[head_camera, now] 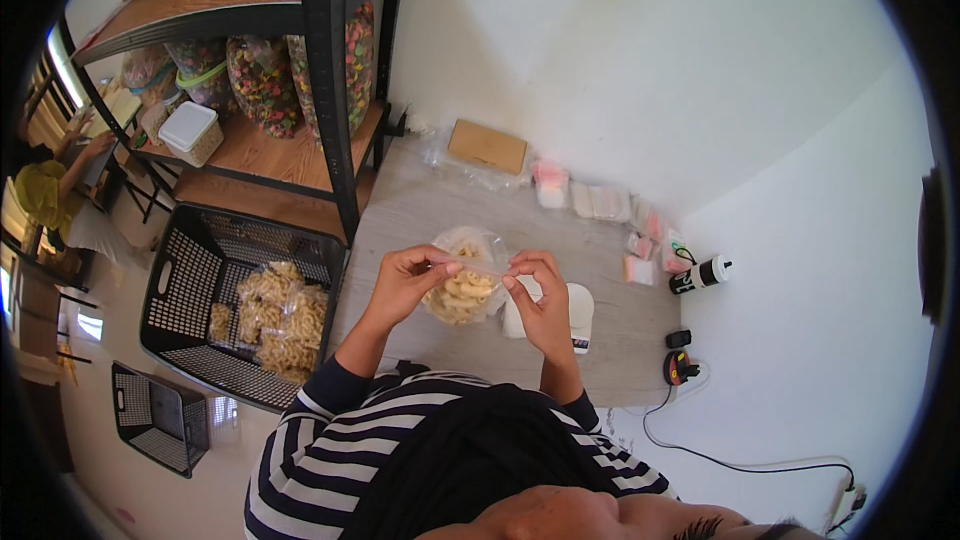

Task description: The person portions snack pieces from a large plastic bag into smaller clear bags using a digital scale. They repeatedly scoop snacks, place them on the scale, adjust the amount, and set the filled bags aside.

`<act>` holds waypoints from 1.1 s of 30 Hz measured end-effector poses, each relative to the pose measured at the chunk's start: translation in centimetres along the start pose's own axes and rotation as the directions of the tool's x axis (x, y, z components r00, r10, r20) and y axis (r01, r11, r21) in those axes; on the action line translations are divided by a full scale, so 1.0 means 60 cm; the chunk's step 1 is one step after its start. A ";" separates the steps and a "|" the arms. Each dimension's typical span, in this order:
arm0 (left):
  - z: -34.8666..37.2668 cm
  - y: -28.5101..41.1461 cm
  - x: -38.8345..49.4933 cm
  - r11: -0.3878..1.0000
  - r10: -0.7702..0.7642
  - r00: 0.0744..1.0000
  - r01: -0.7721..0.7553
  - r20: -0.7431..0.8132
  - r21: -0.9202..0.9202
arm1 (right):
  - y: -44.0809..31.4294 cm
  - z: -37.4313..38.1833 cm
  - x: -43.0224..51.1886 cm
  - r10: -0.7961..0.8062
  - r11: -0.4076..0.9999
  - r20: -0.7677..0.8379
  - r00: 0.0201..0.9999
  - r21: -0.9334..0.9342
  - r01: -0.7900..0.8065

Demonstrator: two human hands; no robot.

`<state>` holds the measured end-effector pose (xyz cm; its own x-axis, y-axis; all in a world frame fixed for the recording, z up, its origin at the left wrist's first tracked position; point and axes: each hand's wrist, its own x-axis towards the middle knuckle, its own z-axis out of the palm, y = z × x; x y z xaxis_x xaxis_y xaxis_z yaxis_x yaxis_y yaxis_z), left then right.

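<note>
Between my two hands, the top edge of a clear plastic bag is stretched. My left hand pinches its left end between thumb and fingers. At the right end, the thumb and fingertips of my right hand grip the same edge. Pale, tube-shaped snacks show just below and behind this edge; whether they are in the held bag or in a clear round container under it, I cannot tell. A white kitchen scale lies on the grey table, partly covered by my right hand.
A black basket with bagged snacks stands left of the table. Behind it rises a shelf rack. Along the wall lie a cardboard box, several plastic packets, a bottle and a corded power socket. A person is far left.
</note>
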<state>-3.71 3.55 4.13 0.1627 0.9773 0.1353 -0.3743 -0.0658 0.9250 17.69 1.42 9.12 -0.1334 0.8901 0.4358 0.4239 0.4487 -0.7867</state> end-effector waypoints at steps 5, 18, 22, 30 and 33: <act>0.001 0.002 0.001 1.000 0.003 1.000 -0.003 0.026 0.030 | 0.012 0.008 -0.004 0.032 0.999 0.011 0.999 0.018 -0.032; 0.007 -0.005 0.004 1.000 0.003 0.999 -0.002 0.043 -0.022 | 0.021 0.018 -0.010 0.064 0.997 0.005 0.998 -0.046 -0.063; 0.000 -0.017 0.003 1.000 0.017 0.999 -0.017 0.048 0.005 | 0.020 0.012 -0.010 0.063 0.996 0.014 0.998 -0.065 -0.062; 0.018 -0.004 -0.005 0.990 0.067 0.996 -0.074 0.062 0.124 | 0.005 0.015 -0.010 -0.015 0.983 0.017 1.000 -0.183 0.018; 0.021 -0.006 -0.006 0.988 0.083 0.995 -0.089 0.055 0.124 | 0.010 0.017 -0.011 -0.047 0.976 0.018 0.999 -0.211 0.050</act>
<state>-2.48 2.95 4.19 0.1807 0.9561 0.2309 -0.2716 -0.1772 0.9460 17.11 1.17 7.89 -0.1691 0.8691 0.4648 0.5963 0.4657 -0.6539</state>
